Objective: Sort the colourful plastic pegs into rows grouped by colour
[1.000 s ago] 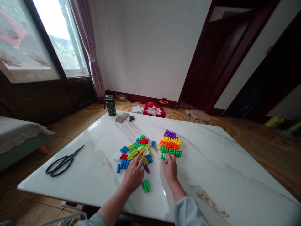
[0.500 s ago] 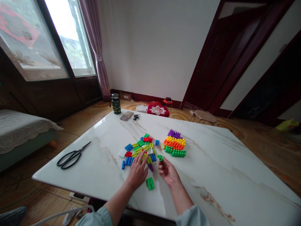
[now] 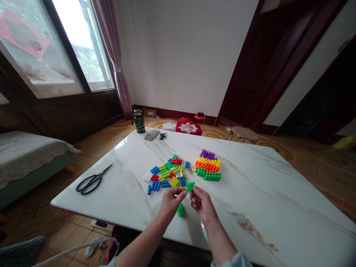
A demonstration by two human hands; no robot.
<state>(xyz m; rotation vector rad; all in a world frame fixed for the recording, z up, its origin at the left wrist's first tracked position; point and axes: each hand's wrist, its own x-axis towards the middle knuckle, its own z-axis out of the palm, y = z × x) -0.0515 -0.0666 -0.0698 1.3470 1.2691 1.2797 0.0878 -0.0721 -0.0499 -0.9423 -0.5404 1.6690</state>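
My right hand [image 3: 204,207] pinches a small green plastic building block [image 3: 190,186] above the table. My left hand [image 3: 171,203] is close beside it, its thumb and index finger pressed together at the block's left edge. Whether anything sits between those left fingertips is hidden. Under and between the hands lies another green block [image 3: 180,210], partly covered by the left hand. Just beyond is a loose pile of blue, green, red, white and lime blocks [image 3: 167,174]. To the right of the pile, joined blocks stand in purple, yellow, orange and green rows [image 3: 208,165].
Black-handled scissors [image 3: 93,180] lie at the table's left. Toward the far edge are a camouflage flask [image 3: 139,121], a phone [image 3: 151,135] and keys [image 3: 162,136]. The white marble-patterned table [image 3: 264,193] extends right. Beyond it stand a red cushioned seat [image 3: 188,128] and a stool [image 3: 244,134].
My left hand has left the pile and come back toward my right hand, its fingers drawing together at the green block. The purple block by the pile no longer shows.
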